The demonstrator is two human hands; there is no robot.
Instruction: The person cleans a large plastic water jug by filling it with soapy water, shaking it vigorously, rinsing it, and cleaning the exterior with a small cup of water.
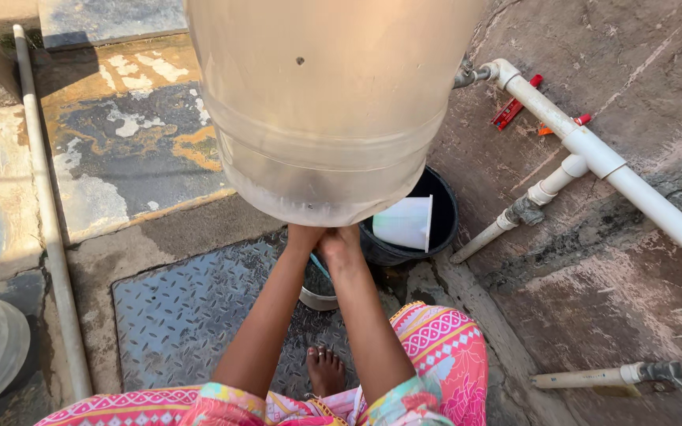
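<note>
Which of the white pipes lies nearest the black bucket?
The short angled branch pipe off the long diagonal pipe: its lower end stops just right of the black bucket. The left-edge pipe lies far off.

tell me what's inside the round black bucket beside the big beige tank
Inside the round black bucket lies a tilted white plastic cup. The big beige tank covers the bucket's left part, so the rest of its contents and any water cannot be seen.

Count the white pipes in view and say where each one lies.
4: a long thin pipe at left, a thick diagonal pipe at right, a short branch pipe below it, and a pipe end at lower right.
</note>
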